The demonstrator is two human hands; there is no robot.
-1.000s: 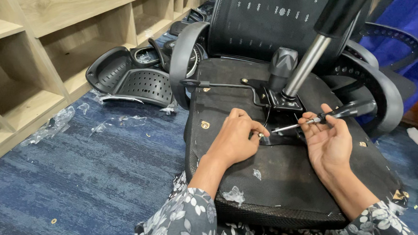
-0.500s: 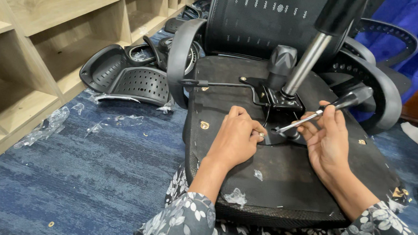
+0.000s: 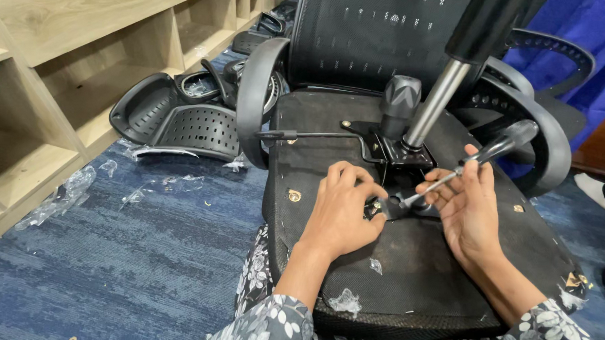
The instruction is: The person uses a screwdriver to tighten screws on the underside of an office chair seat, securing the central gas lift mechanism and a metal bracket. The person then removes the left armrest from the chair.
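Gripping a long screwdriver with a dark rounded handle and a thin steel shaft [image 3: 476,164], your right hand [image 3: 471,211] is closed around the lower handle and shaft, the tool tilted so its tip comes down onto the black metal mounting plate [image 3: 393,204] bolted to the underside of the upturned black office chair seat [image 3: 407,263]. Your left hand [image 3: 345,216] rests on the seat just left of that plate, fingers curled, with the fingertips [image 3: 376,206] pinched at a small brass-coloured screw at the plate's left edge; whether it is actually gripped you cannot tell. Rising from the plate just beyond the tip is the shiny steel gas-lift column with a black sleeve [image 3: 442,94], and a thin black lever rod [image 3: 317,134] runs leftward from the plate toward the curved black armrest [image 3: 255,93]. Behind the plate stands the black mesh chair back [image 3: 369,37]. Far left of the plate, loose black perforated plastic chair shells [image 3: 182,120] lie on the blue carpet [image 3: 108,263] beside pale wooden shelving [image 3: 62,78], with scraps of clear plastic wrap [image 3: 60,197] near them.
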